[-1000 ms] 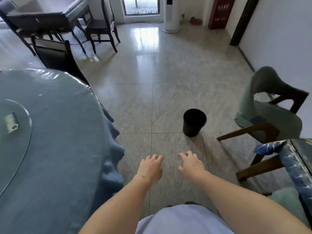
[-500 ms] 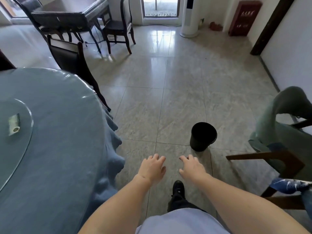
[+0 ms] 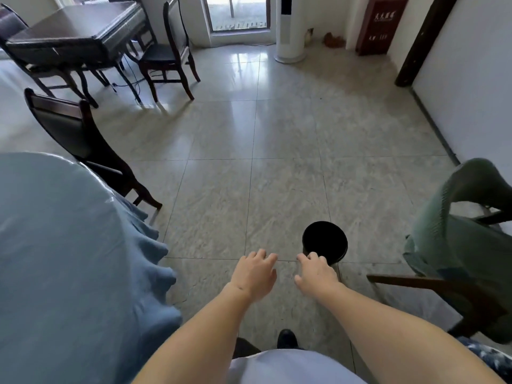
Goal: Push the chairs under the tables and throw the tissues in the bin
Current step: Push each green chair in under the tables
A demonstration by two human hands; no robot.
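Left hand (image 3: pixel 253 274) and right hand (image 3: pixel 315 273) both loose, fingers spread, holding nothing. Bin (image 3: pixel 324 241) on floor just ahead of right hand. No tissue visible. Dark chair (image 3: pixel 83 145) sits angled at round table (image 3: pixel 63 245); likely next: grip backrest, push straight in.

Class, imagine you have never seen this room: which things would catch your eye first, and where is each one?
First, the two bare arms reaching forward, left hand and right hand empty with fingers spread, low in the middle. Just beyond the right hand a round black bin stands on the pale tiled floor. A big round table under a blue cloth fills the left side.
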